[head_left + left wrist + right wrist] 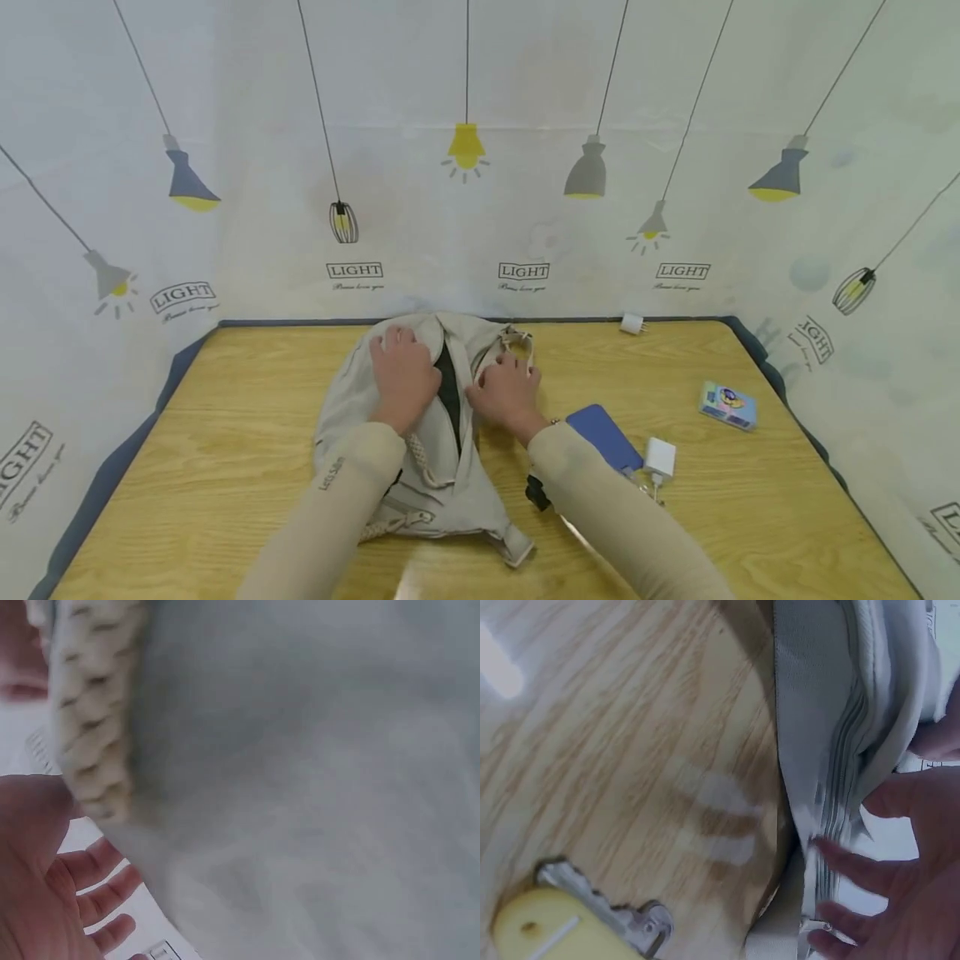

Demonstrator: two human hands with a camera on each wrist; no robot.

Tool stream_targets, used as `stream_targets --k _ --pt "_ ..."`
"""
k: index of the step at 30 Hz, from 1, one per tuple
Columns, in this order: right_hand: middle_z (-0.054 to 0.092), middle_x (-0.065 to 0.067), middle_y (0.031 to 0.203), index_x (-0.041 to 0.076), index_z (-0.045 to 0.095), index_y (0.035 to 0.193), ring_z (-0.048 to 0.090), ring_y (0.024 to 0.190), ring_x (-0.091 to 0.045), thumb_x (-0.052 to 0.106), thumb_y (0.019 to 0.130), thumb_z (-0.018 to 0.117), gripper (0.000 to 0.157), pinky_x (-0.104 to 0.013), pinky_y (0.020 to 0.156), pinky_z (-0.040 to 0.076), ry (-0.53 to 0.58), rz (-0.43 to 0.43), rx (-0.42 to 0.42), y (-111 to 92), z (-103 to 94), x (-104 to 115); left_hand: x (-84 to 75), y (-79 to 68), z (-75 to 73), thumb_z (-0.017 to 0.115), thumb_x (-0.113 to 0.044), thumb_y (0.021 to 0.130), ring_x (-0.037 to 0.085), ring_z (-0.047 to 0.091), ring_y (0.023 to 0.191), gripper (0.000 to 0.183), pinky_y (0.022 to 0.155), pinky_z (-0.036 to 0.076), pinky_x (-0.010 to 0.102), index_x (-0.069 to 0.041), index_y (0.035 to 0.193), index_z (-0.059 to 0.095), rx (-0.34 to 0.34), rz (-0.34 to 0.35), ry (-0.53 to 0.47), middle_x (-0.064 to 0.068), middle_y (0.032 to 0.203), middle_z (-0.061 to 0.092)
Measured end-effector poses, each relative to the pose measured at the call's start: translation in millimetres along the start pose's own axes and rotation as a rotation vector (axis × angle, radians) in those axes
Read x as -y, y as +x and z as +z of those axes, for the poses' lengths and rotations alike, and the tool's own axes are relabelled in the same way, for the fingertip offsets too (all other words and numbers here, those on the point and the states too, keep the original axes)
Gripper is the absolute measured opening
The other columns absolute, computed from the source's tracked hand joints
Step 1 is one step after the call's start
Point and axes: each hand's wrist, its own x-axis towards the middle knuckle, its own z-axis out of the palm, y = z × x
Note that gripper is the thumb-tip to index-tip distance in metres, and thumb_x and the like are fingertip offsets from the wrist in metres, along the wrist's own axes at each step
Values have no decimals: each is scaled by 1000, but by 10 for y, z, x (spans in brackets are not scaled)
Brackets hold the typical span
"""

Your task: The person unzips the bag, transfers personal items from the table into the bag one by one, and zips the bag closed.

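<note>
A light grey fabric backpack [427,500] lies on the table, its long zipped opening parted over a dark inside. My left hand [405,375] holds the fabric left of that opening; in the left wrist view its thumb lies at the cloth edge beside a braided cord [97,712], fingers spread beyond. On the opening's right side my right hand [508,392] grips the edge near a strap ring. The right wrist view shows this hand's thumb at a fabric fold and its fingers on the zipper [829,817]. Another braided cord [420,458] hangs across the front.
Right of the backpack lie a flat blue item [606,437], a white charger plug [660,458] with a cable and a small black object [537,493]. Farther off are a light blue box [727,406] and another white plug [632,323]. A lamp-printed cloth [420,250] surrounds the table.
</note>
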Motion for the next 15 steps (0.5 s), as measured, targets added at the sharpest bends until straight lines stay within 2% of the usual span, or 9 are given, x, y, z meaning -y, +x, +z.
stream_targets --k 4,9,12,15 --pt "42 -17 148 7 72 97 36 137 -38 60 93 48 59 -62 109 27 -85 80 44 -1 -5 37 137 -28 -143 60 -24 86 34 42 125 32 104 32 56 -9 58 59 -48 -34 -168 12 117 60" --pt "36 -17 153 6 71 108 30 143 -37 79 87 34 85 -65 112 21 -98 94 71 13 9 74 265 -51 -297 61 -29 86 34 39 128 29 106 28 58 -10 65 65 -58 -29 -325 9 123 58" --pt "35 -16 155 7 71 109 27 145 -36 82 84 35 87 -67 113 17 -90 66 82 24 42 120 291 -72 -370 62 -29 85 34 37 130 25 108 25 57 -10 71 70 -56 -34 -411 7 127 57" --pt "35 -15 154 7 71 109 27 145 -36 73 86 47 75 -67 113 18 -37 26 91 27 84 164 289 -95 -431 62 -28 85 33 36 131 23 110 23 57 -11 73 71 -50 -35 -465 6 128 57"
